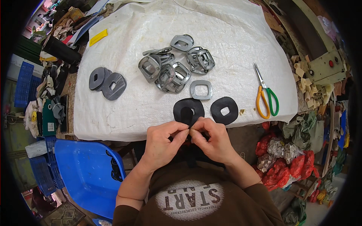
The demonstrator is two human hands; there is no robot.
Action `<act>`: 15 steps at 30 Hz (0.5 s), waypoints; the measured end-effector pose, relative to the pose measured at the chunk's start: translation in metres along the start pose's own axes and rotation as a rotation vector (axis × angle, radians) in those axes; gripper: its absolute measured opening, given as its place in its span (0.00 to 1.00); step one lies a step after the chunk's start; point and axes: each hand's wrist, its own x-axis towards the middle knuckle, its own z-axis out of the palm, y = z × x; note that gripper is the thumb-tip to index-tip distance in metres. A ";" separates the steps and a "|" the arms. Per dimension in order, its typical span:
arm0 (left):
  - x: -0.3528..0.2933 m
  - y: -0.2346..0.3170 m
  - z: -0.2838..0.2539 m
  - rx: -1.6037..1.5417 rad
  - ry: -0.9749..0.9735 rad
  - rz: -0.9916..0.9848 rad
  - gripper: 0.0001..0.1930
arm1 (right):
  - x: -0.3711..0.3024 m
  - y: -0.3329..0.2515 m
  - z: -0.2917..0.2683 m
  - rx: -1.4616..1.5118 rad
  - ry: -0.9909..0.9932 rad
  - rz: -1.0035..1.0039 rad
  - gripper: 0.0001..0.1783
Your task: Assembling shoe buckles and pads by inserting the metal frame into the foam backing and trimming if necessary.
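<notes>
Close together at the table's near edge, my left hand (164, 138) and my right hand (213, 140) both pinch a small black, soft-looking piece (186, 114). Its lower part is hidden by my fingertips. Just beyond it lies a black rounded pad (197, 104) with a hole in the middle, partly covered by the piece. To the right lies a second black pad (217, 110) with a similar hole. A flat grey metal frame (193, 90) rests beyond the pads. Farther back is a loose pile of grey metal frames (181, 74), some tilted and overlapping.
Scissors (261, 90) with one orange and one green handle lie at the right. Grey pads (118, 92) overlap at the left, and a yellow object (98, 37) lies far left. White sheeting (241, 45) covers the table. A blue tub (81, 165) stands below left, red bags (281, 165) below right.
</notes>
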 end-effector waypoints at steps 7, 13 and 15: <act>-0.003 -0.007 0.005 -0.188 0.057 -0.080 0.06 | 0.002 -0.001 0.001 -0.271 0.128 -0.264 0.07; -0.002 -0.002 -0.001 -0.335 -0.039 -0.154 0.05 | 0.006 -0.004 -0.005 -0.255 0.055 -0.355 0.07; -0.002 -0.003 -0.002 -0.364 -0.061 -0.178 0.04 | 0.007 -0.005 -0.005 -0.246 0.047 -0.365 0.06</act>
